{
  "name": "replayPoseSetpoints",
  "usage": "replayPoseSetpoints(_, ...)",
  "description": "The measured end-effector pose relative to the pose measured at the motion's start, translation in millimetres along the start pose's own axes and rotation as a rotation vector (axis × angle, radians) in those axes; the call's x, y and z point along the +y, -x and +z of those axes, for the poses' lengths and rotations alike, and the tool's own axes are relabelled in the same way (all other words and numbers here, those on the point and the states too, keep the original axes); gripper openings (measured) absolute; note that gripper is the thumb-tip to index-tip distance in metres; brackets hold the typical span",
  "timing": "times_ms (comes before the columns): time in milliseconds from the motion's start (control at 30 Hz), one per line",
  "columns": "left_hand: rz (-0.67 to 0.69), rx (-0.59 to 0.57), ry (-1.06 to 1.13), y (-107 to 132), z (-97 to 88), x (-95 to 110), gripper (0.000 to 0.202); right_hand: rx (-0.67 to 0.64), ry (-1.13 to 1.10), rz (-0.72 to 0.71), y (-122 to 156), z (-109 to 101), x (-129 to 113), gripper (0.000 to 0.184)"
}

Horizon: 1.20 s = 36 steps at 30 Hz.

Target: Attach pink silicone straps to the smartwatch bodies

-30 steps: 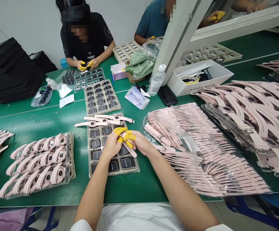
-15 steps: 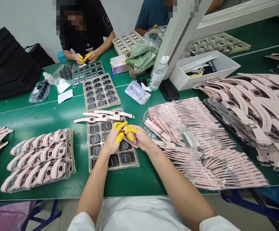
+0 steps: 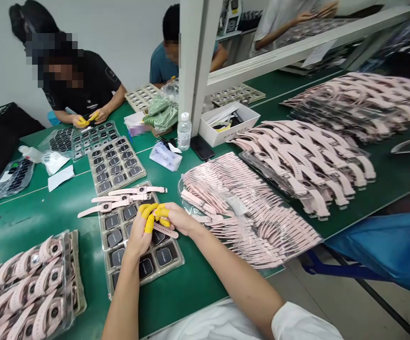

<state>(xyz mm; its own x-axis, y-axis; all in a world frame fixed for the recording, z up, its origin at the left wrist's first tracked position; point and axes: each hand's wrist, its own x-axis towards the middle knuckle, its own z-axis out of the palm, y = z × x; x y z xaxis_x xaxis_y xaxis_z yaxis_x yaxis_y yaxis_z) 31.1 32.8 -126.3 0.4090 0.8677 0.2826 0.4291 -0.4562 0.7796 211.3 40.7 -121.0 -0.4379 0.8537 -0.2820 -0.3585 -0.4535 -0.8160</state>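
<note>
My left hand point(image 3: 143, 231) and my right hand point(image 3: 172, 218), with yellow finger cots on, meet fingertip to fingertip over a tray of watch faces point(image 3: 114, 278). Both are closed around a pink watch strap point(image 3: 165, 230); its punched end sticks out below my right fingers. The part between the fingertips is mostly hidden, so I cannot tell whether a watch case is there. Just beyond my hands, several pink-strapped watches point(image 3: 106, 207) lie across the tray's far edge. To the right, bagged pink straps point(image 3: 226, 189) spread over the green table.
Stacked trays of pink watches point(image 3: 31, 288) stand at left, more pink watches point(image 3: 297, 160) at right. Beyond are another face tray point(image 3: 116, 165), a tissue pack point(image 3: 165, 157), a bottle point(image 3: 184, 132), a phone point(image 3: 202, 148) and a white box point(image 3: 229, 125). A co-worker point(image 3: 80, 89) sits across, by a post point(image 3: 196, 61).
The view has swung to the right, so the table's things sit further left and more pink watches show at right. My hands stay together on the strap over the tray.
</note>
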Motion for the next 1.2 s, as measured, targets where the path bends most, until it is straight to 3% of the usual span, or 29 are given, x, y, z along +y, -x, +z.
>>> replayPoseSetpoints(133,-0.052,0.027,0.147,1,5.1,-9,0.049,0.005,0.174,-0.189,0,1,-4,0.039)
replayPoseSetpoints(267,-0.099,0.14,0.106,-4,5.7,-8,0.05,0.136,0.588,-0.425,4,-3,-12,0.037)
replayPoseSetpoints(333,-0.109,0.183,-0.012,-9,-4.9,1,0.047,0.142,0.709,-0.425,6,-7,-16,0.037)
replayPoseSetpoints(433,-0.096,0.198,-0.215,-20,-37.9,16,0.048,0.086,0.764,-0.42,11,-14,-23,0.036)
replayPoseSetpoints(500,-0.11,0.107,-0.374,-26,-65.4,23,0.046,0.089,0.852,-0.44,13,-20,-25,0.034)
replayPoseSetpoints(567,-0.138,-0.059,-0.575,-32,-89.1,24,0.034,0.147,1.008,-0.458,13,-25,-25,0.032)
replayPoseSetpoints(667,-0.171,-0.314,-0.821,-41,-105.5,18,0.025,0.236,1.215,-0.393,10,-30,-21,0.031)
replayPoseSetpoints(733,-0.205,-0.385,-0.861,-47,-103.3,11,0.028,0.266,1.274,-0.358,7,-30,-17,0.029)
replayPoseSetpoints(967,-0.194,-0.422,-0.907,-61,-84.0,-8,0.026,0.47,1.297,-0.297,0,-27,-9,0.025)
replayPoseSetpoints(1200,-0.175,-0.294,-0.96,-61,-79.1,-14,0.024,0.512,1.336,-0.266,-6,-23,-4,0.027)
